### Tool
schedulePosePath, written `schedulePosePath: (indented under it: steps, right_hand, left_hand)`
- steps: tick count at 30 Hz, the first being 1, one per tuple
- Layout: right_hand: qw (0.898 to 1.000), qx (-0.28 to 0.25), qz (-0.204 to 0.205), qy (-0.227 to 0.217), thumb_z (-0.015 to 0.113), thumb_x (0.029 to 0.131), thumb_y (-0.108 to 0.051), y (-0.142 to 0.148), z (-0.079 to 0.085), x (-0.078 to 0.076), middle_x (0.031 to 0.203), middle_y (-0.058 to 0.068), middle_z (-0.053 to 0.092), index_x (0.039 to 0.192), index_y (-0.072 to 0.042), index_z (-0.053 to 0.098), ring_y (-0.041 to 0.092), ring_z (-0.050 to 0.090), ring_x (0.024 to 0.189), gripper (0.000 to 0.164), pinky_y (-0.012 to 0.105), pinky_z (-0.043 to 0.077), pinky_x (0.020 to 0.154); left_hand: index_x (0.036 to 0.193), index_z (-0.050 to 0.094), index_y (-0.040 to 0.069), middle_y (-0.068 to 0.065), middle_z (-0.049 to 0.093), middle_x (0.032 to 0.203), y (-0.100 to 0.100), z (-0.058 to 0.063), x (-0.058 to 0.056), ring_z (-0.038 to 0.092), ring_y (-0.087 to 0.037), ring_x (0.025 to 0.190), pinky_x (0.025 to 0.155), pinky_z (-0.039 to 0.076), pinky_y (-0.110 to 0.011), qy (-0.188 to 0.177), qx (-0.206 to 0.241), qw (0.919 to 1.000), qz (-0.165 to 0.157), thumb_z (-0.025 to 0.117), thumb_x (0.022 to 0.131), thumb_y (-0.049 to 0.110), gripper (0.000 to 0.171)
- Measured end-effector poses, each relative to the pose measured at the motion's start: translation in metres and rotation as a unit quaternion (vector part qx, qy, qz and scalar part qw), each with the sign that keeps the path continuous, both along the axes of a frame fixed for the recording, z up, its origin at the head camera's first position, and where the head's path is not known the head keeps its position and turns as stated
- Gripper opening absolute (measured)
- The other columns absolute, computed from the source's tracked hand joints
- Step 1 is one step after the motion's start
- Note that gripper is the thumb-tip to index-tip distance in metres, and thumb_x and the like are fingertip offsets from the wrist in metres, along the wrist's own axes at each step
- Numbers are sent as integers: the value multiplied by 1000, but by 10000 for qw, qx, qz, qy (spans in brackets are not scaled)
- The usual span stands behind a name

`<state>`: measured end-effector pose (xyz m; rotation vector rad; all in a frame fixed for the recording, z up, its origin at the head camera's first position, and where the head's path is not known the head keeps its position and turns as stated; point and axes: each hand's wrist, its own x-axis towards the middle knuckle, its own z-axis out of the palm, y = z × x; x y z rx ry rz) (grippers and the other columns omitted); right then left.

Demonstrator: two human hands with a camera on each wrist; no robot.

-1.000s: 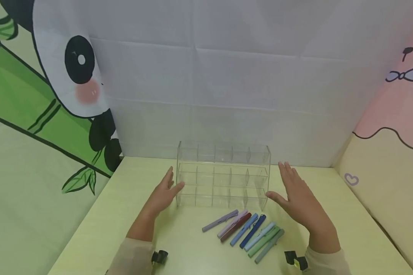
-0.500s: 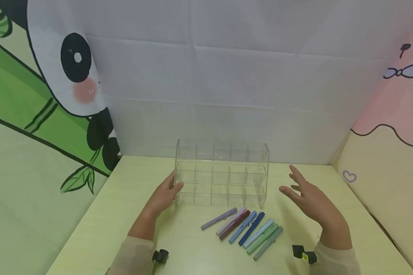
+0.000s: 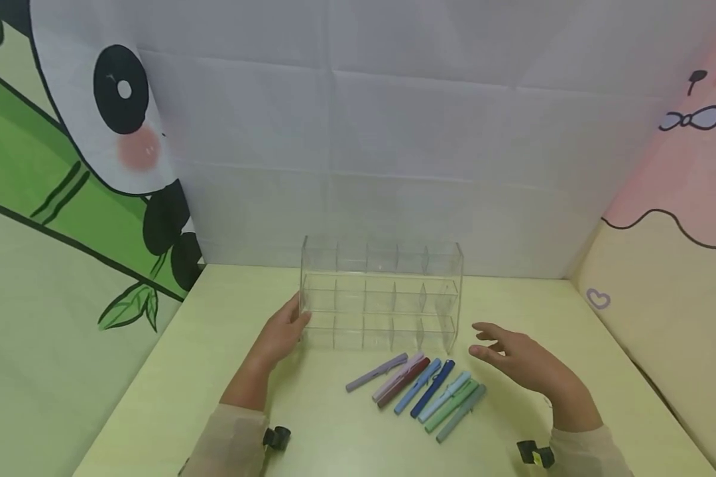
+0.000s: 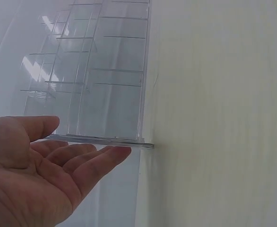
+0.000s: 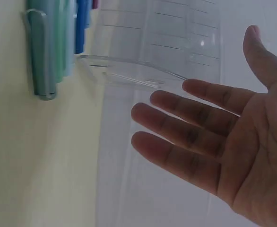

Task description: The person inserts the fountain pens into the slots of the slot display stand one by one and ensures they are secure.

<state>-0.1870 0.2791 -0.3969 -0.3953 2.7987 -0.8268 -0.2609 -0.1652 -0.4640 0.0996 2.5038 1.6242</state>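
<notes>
A clear acrylic display rack (image 3: 378, 301) with three tiers of small compartments stands at the back of the table. My left hand (image 3: 282, 334) holds its left side panel, thumb at the front edge and fingers along the outer face; the left wrist view has the fingertips (image 4: 122, 150) right against that panel. To the right of the rack, my right hand (image 3: 516, 358) hovers with nothing in it, its fingers spread in the right wrist view. In front of the rack lies a slanted row of capped pens, among them a mauve pen (image 3: 376, 372), a dark red pen (image 3: 404, 383) and a green pen (image 3: 451, 406).
The pale yellow table (image 3: 173, 397) ends at a white cloth backdrop (image 3: 394, 132). A panda and bamboo print covers the left wall, and a pink cartoon print (image 3: 680, 165) the right one.
My left hand has closed in on the rack's left panel. The right hand has drawn away from the rack's right side, then lowered, fingers now pointing left. The view has shifted slightly.
</notes>
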Motion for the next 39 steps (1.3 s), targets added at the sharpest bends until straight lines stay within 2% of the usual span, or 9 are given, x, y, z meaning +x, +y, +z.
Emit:
schedulePosePath:
  steps: [4, 7, 13, 17, 21, 28, 39]
  right_hand:
    - [9994, 43, 184, -286, 55, 94, -57, 3, -15, 0, 137, 12, 58, 146, -15, 45, 33, 59, 120, 67, 56, 52, 93]
    - [9989, 125, 321, -326, 62, 92, -52, 6, -26, 1, 136, 15, 58, 141, -11, 50, 34, 60, 117, 65, 53, 53, 91]
    - [9973, 203, 575, -413, 75, 86, -36, 9, -42, 1, 119, 7, 62, 117, -10, 60, 30, 61, 106, 43, 43, 54, 82]
    - [9958, 362, 805, -246, 78, 83, -27, 10, -51, 2, 104, 0, 61, 103, -14, 62, 23, 61, 95, 29, 35, 54, 75]
    - [9928, 694, 981, 21, 80, 80, -26, 10, -60, 2, 92, -5, 57, 94, -18, 62, 11, 55, 82, 24, 27, 50, 67]
    - [9865, 1164, 1112, 298, 81, 78, -17, 10, -69, 3, 83, -11, 50, 87, -22, 63, 5, 45, 72, 21, 24, 44, 62]
    - [9882, 805, 1303, -60, 75, 84, -17, 18, -66, 5, 88, -8, 52, 93, -22, 65, 5, 48, 78, 14, 26, 47, 67]
  left_hand:
    - [158, 14, 34, -12, 31, 160, -1, -1, -2, 32, -40, 143, 108, 41, -59, 35, 45, 10000, 3, 47, 101, 51, 68]
    - [158, 15, 34, -12, 31, 160, -1, -1, -2, 32, -40, 143, 107, 42, -58, 28, 110, 9999, -7, 47, 101, 50, 67]
    - [158, 15, 35, -11, 30, 160, -2, -2, -4, 35, -40, 142, 106, 45, -55, -71, 186, 9998, 15, 47, 103, 45, 64]
    - [158, 16, 34, -11, 31, 159, -2, -2, -5, 37, -40, 141, 105, 47, -54, -70, 181, 9998, 31, 47, 103, 45, 64]
    - [158, 17, 34, -11, 32, 159, -2, -2, -5, 38, -39, 141, 103, 49, -52, -62, 174, 9998, 45, 48, 103, 44, 64]
    - [157, 17, 35, -11, 31, 159, -3, -3, -5, 37, -40, 141, 105, 48, -52, -126, 262, 9996, -6, 48, 102, 47, 65]
    - [157, 20, 35, -9, 31, 160, -4, -4, -5, 37, -38, 142, 103, 49, -51, -77, 307, 9995, 21, 48, 102, 46, 63]
